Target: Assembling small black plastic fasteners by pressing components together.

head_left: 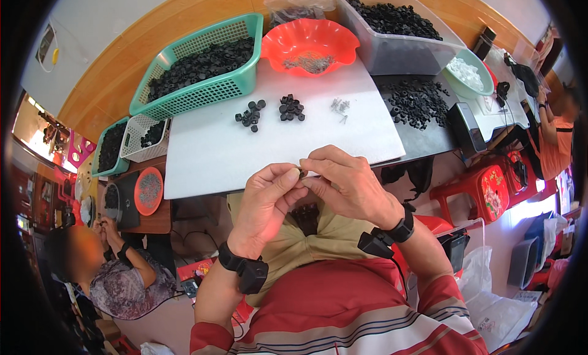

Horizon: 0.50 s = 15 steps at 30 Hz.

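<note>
From my remote seat I see the left hand and right hand pinching one small dark piece at the white board's near edge, apparently mid-work, with two black clusters and pale pins beyond, finished or waiting I can't tell.

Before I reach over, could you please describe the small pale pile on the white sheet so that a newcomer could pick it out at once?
Start at the broad white sheet in front of the person. Of the three small groups on it, take the rightmost, the pale pile. Its pieces are whitish, while both black clusters to its left are made of chunky dark parts.
</note>
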Available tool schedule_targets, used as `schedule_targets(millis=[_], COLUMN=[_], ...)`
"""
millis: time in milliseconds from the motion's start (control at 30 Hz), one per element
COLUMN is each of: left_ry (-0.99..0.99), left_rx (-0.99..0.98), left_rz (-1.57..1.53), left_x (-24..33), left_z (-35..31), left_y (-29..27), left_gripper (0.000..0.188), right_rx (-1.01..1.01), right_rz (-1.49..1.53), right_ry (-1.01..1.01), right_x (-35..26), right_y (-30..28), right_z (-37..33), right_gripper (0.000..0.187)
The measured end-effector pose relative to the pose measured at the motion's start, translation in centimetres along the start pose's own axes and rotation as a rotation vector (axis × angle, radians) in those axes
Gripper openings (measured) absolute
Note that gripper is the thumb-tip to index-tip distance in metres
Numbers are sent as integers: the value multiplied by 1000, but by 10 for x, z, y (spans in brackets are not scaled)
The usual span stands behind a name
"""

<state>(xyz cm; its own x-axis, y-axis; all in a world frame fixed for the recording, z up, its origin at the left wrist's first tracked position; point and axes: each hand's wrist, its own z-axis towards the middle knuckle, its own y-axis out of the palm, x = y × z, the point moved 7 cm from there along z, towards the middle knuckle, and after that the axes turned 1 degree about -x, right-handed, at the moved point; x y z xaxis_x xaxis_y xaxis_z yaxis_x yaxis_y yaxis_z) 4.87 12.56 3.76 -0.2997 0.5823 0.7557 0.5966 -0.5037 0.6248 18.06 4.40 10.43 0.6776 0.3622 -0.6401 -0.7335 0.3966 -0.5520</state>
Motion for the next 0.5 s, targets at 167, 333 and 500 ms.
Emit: schedule_targets(millis=[167,333,500], left_ry=[-21,-63,-69], left_rx=[3,-38,-58], left_rz=[-17,-53,-71], left_x=[-4,-7,-5], left_z=[1,3,5], left_y=[4,8,16], left_gripper=[9,9,20], right_rx=[34,44,49], right_rz=[52,114,148], right_ry=[32,53,47], right_x=[6,9,11], right_y=[-1,0,-1], right_z=[-2,-3,-3], right_gripper=[29,31,31])
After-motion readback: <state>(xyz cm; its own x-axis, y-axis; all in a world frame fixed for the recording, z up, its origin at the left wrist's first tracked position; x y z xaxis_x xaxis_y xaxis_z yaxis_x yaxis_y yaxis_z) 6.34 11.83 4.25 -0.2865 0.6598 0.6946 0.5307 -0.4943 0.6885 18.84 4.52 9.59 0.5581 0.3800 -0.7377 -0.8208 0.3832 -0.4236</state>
